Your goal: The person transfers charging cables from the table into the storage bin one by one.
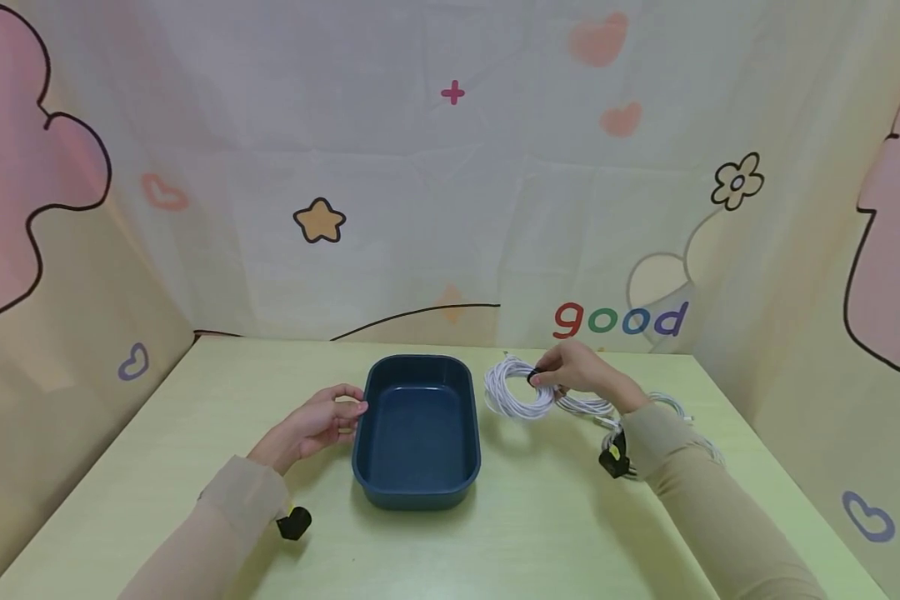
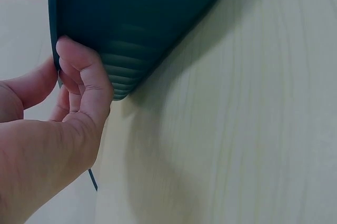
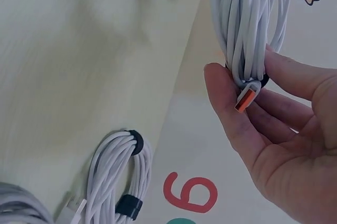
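A dark blue rectangular bin [image 1: 418,493] stands upright on the table. My left hand [image 1: 322,425] is at its left side, with thumb and curled fingers pinching the rim; in the left wrist view the ribbed outer wall [image 2: 142,29] shows beside the fingers. My right hand [image 1: 581,368] holds a coiled white cable [image 1: 521,408] above the table, right of the bin. Thumb and fingers pinch the coil at its black strap. An orange-tipped USB plug [image 3: 246,99] pokes out between them in the right wrist view.
Another strapped white cable coil [image 1: 587,406] lies behind the right wrist. Further coils [image 1: 671,404] sit under and beside the right forearm, partly hidden by it. A printed cloth backdrop [image 1: 420,250] hangs behind the pale wooden table [image 1: 525,533].
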The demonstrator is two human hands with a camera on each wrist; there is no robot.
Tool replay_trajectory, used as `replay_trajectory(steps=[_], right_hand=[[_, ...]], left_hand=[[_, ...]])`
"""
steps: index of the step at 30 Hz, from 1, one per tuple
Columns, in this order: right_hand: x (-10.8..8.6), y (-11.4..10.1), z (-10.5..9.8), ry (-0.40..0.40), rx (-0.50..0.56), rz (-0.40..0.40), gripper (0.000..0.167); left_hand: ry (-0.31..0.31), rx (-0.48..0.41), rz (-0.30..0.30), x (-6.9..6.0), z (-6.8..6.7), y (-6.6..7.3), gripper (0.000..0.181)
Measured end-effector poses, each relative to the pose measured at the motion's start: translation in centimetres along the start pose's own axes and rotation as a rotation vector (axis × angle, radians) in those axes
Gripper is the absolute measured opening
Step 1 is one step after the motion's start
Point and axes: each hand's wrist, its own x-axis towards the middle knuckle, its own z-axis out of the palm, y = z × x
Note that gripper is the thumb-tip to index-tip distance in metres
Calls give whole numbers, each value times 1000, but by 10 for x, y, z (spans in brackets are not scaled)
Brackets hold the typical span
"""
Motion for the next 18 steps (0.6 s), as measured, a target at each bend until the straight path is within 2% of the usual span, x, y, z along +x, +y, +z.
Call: replay_trajectory(steps=[18], right_hand=[[15,-32,8,-18,65,-12,23]], left_hand=[[19,2,0,2,1,0,20]])
